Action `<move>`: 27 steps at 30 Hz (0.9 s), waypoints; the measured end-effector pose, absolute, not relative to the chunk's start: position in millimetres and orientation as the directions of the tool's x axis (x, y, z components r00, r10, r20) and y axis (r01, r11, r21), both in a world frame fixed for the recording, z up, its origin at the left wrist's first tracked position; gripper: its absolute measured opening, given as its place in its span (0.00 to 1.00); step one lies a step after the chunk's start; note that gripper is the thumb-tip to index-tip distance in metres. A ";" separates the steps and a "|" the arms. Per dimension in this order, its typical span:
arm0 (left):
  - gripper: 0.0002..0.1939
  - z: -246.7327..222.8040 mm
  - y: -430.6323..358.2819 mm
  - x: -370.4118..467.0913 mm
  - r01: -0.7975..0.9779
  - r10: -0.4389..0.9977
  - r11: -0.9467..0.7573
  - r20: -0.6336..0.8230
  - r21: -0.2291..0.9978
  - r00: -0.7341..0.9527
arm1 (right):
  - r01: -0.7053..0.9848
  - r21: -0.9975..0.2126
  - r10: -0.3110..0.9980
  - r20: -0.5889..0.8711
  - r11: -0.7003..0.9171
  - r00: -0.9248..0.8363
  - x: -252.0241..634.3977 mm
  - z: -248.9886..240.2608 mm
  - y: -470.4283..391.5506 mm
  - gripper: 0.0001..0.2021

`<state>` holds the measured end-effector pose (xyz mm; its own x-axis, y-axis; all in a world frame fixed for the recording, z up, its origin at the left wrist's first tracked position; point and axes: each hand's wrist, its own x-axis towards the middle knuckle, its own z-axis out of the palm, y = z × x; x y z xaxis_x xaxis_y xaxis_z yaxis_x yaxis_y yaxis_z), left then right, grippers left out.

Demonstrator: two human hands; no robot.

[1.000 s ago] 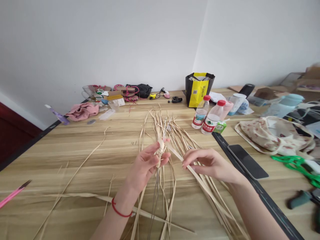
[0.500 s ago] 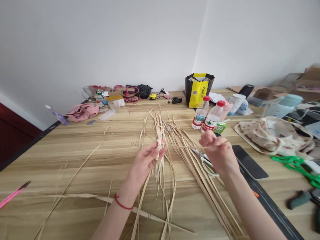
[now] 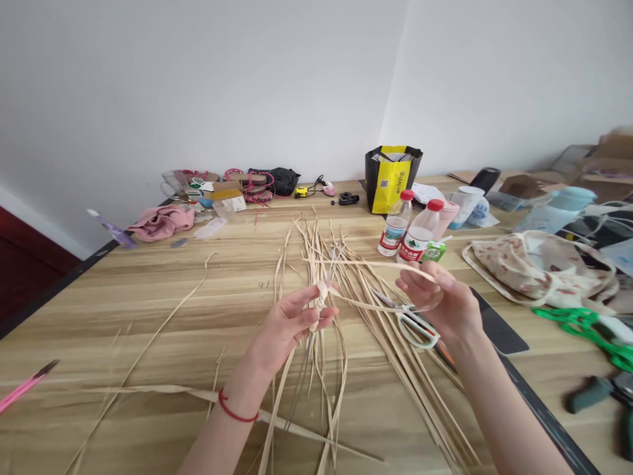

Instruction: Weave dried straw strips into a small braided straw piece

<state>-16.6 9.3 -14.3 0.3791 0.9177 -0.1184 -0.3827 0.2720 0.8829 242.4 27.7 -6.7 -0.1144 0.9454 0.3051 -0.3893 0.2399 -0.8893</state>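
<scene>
Counter: runs beneath and beyond both grips; its dark band (image 3: 544,415) passes under your right forearm, so sideways travel there crosses a seam.
Strip heap: the pale strips (image 3: 312,241) spread beyond, below and between your grips; a low sweep could snag them.
Yellow-and-black bag: (image 3: 390,188) upright, well beyond your right grip; lifting away from it looks the safer room.
Right grip: your right hand (image 3: 448,300) has its fingers closed on the held strip.
Left grip: your left hand (image 3: 289,320) pinches the wrapped piece, with wider side room on its outer side.
Phone: (image 3: 502,330) flat, just outside your right grip.
Bottles: two (image 3: 394,231), upright, beyond your right grip.
Scissors: (image 3: 403,310) lying just inside your right grip; more of them shows now.
Held strip: (image 3: 370,263) pulled straight a moment ago, now slack and doubled back towards your left grip, so tension probably needs watching.
Wrapped piece: (image 3: 319,305) at your left fingertips, above the counter.
Wires: (image 3: 330,269) poke out past it.
</scene>
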 end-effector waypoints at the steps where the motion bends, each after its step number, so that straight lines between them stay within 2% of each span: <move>1: 0.23 -13.5 9.1 -16.9 -0.381 0.910 0.277 -0.113 0.882 0.400 | -0.351 -0.901 0.940 0.316 0.256 -0.126 244.9 -8.0 29.0 0.20; 4: 0.22 -12.2 9.7 -18.2 -0.397 0.893 0.292 -0.098 0.870 0.440 | -0.265 -0.918 0.925 0.345 0.295 -0.163 252.5 -13.3 32.2 0.21; 10: 0.25 -14.2 14.9 -23.4 -0.435 0.872 0.335 -0.100 0.836 0.480 | -0.380 -0.854 0.897 0.426 0.355 -0.119 261.4 -15.1 35.6 0.27; 14: 0.26 -18.0 15.5 -24.4 -0.436 0.872 0.320 -0.082 0.841 0.482 | -0.326 -0.871 0.912 0.407 0.368 -0.055 261.6 -12.3 36.1 0.32; 17: 0.27 -19.3 14.2 -23.5 -0.449 0.867 0.339 -0.089 0.827 0.490 | -0.281 -0.879 0.909 0.413 0.384 -0.049 262.2 -13.0 36.2 0.32; 23: 0.24 -16.4 11.8 -21.5 -0.445 0.871 0.311 -0.064 0.840 0.487 | -0.331 -0.856 0.895 0.441 0.396 -0.071 264.5 -13.4 35.4 0.31; 27: 0.23 -13.3 10.1 -20.8 -0.427 0.878 0.305 -0.077 0.851 0.472 | -0.298 -0.845 0.875 0.481 0.444 -0.062 264.8 -11.4 33.2 0.31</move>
<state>-20.8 10.1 -13.3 0.4719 0.8783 -0.0774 -0.4272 0.3045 0.8513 264.8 33.2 -11.4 -0.0623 0.8746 0.4809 -0.2975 0.4436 -0.8454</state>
